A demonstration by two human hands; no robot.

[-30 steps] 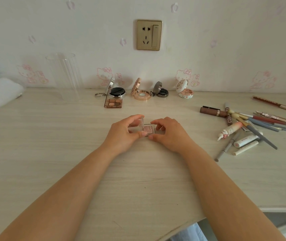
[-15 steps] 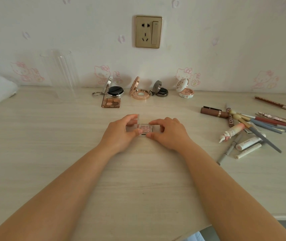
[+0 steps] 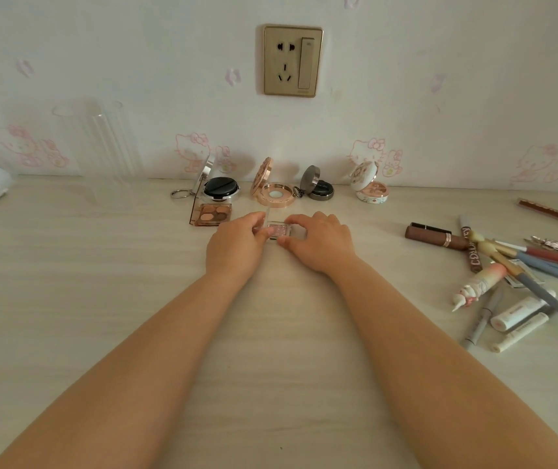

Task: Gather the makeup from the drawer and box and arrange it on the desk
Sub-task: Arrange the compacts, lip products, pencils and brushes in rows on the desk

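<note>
Placed, back row by the wall, lids raised: cushion compact (image 3: 220,189), gold compact (image 3: 275,194), dark pot (image 3: 320,191), floral compact (image 3: 370,191). In front, brown palette (image 3: 211,213).

Unsorted: heap of pens and tubes (image 3: 508,265) at right on the worktop (image 3: 67,299). Drawer and box not in view.

In hand: clear glitter palette (image 3: 277,229), lid up, lying on the worktop beside the brown palette. Left hand (image 3: 237,247) and right hand (image 3: 321,243) flank it, fingers (image 3: 287,221) pinched lightly on its edges. Judged: arranging about half done.

One camera only, worn on the head. It looks forward and down over the desk (image 3: 67,299). It faces the wall (image 3: 440,45) behind the desk's far edge.
</note>
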